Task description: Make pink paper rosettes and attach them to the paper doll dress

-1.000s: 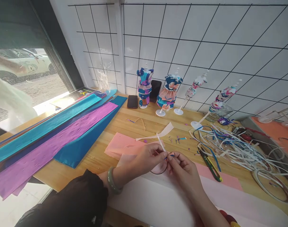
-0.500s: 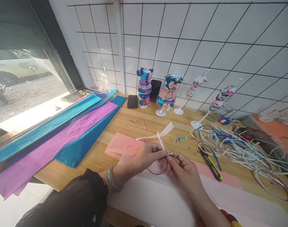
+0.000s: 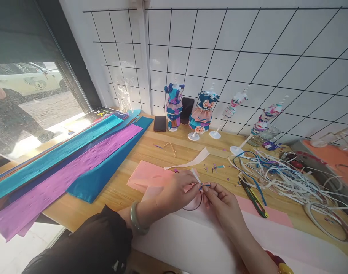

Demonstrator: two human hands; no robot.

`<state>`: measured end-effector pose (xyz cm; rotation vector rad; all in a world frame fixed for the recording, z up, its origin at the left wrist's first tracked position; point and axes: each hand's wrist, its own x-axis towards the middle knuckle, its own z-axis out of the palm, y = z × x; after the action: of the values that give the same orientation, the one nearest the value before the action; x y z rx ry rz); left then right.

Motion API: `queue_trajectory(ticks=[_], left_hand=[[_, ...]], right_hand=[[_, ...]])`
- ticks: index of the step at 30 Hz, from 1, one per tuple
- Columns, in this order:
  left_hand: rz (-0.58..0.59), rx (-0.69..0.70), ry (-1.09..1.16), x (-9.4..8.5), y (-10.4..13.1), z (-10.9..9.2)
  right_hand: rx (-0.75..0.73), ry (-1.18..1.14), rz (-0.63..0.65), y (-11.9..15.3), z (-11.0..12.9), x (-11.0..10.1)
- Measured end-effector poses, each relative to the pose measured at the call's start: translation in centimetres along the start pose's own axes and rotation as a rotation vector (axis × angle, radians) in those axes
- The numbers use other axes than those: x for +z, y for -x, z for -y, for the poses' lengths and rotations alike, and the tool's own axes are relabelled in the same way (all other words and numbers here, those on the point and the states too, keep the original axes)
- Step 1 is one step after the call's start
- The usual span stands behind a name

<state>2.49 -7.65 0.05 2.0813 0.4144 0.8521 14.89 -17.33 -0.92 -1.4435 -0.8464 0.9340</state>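
My left hand [image 3: 179, 192], with a green bangle on its wrist, and my right hand [image 3: 224, 203] meet fingertip to fingertip over the white paper. Pinched between them is a small folded paper piece [image 3: 206, 185], blue and pink. A narrow white strip [image 3: 195, 175] sticks up behind the left fingertips; whether it joins the piece I cannot tell. Below the fingers shows part of a thin dark ring [image 3: 194, 207], partly hidden by my hands. Under my left hand's far side lies pink paper [image 3: 148, 175]. A white paper sheet [image 3: 191, 236] spreads beneath both forearms.
Long crepe paper strips [image 3: 85, 167] lie at left. Several mini dress forms [image 3: 201, 114] stand by the gridded wall, with two phones [image 3: 160, 123] near them. A utility knife [image 3: 254, 198] and a tangle of white and blue strips [image 3: 285, 179] lie at right. Outside, a person walks past.
My left hand has tilted slightly, its fingers curling more, while both hands keep the small paper piece pinched. The white strip leans lower. A person has appeared outside the window.
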Motion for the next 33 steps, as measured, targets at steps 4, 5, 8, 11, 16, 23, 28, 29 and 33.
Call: queue_trajectory(ticks=[4,5,8,11,16,23,28,29,33], left_hand=[[-0.013,0.240,-0.156,0.14,0.01,0.47],[-0.008,0.265,-0.176,0.15,-0.06,0.57],[0.006,0.281,-0.199,0.12,-0.28,0.76],[0.029,0.238,-0.167,0.07,-0.27,0.85],[-0.005,-0.009,-0.022,0.34,0.08,0.91],[-0.006,-0.087,0.115,0.40,-0.08,0.56],[0.005,-0.072,0.133,0.31,-0.09,0.57],[0.005,-0.065,0.133,0.33,-0.07,0.62],[-0.014,-0.025,0.099,0.47,-0.01,0.82]], right_hand=[[-0.011,-0.035,-0.009,-0.02,-0.10,-0.03],[-0.014,-0.046,-0.014,-0.01,-0.08,-0.04],[-0.019,-0.071,-0.026,0.06,0.08,-0.03],[-0.022,-0.075,-0.021,0.18,0.17,-0.06],[-0.026,-0.068,-0.029,0.32,-0.07,-0.18],[-0.049,-0.089,-0.010,0.24,-0.20,-0.06],[-0.014,-0.117,0.004,0.32,-0.01,-0.05],[-0.008,-0.115,0.005,0.33,-0.03,-0.08],[0.008,-0.120,0.011,0.22,-0.55,-0.25]])
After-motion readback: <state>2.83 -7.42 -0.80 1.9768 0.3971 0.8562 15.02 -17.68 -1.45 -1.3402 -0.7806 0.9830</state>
